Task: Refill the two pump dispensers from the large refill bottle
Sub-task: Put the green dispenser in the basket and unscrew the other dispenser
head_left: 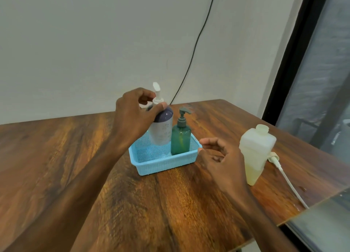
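A white pump dispenser [162, 131] with a purple shoulder and white pump leans tilted in the light blue basket [166, 162]. My left hand [132, 117] grips it around the neck and shoulder. Beside it in the basket stands a green pump dispenser [180, 138] with a dark pump, upright. My right hand [221, 157] hovers by the basket's right corner with loosely curled fingers, holding nothing. The large translucent refill bottle [256, 153] stands on the table right of that hand, its neck showing no cap, with yellowish liquid low inside.
The wooden table [132, 204] ends at its right edge near a dark-framed window [322, 81]. A white cable [287, 181] lies behind the refill bottle and runs off the right edge. A black cord [197, 43] hangs down the wall behind the basket.
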A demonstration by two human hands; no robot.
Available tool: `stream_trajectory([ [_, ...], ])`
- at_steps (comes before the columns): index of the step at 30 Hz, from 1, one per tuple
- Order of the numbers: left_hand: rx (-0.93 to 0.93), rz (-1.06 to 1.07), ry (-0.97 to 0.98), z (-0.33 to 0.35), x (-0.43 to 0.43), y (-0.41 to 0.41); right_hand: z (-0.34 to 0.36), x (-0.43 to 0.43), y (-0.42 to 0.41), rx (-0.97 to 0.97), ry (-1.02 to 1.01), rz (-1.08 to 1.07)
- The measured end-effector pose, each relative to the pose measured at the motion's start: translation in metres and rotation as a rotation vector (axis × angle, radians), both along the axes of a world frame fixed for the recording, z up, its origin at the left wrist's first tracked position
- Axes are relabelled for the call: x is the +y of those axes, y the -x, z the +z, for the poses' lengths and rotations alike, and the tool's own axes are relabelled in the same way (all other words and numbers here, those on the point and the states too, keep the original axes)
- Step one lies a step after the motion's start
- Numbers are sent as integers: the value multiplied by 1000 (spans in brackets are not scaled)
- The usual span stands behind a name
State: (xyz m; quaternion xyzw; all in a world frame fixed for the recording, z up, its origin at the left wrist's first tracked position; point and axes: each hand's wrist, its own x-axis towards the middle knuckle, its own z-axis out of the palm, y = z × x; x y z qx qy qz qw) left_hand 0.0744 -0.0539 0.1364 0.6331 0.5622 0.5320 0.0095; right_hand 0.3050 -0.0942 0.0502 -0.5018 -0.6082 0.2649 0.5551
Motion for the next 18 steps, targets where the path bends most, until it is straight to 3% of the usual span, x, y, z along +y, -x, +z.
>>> stream_trajectory([
  [5, -76, -166, -49, 19, -29, -25, 3, -13, -11, 46, 18, 27],
  [9, -126, -338, 46, 17, -41, -47, 6, -25, -22, 60, 19, 117],
  [15, -97, -523, 169, -13, -48, -79, 9, -36, -46, 22, 123, 451],
  [18, -71, -548, 213, -28, -50, -92, 6, -36, -50, -43, 92, 399],
])
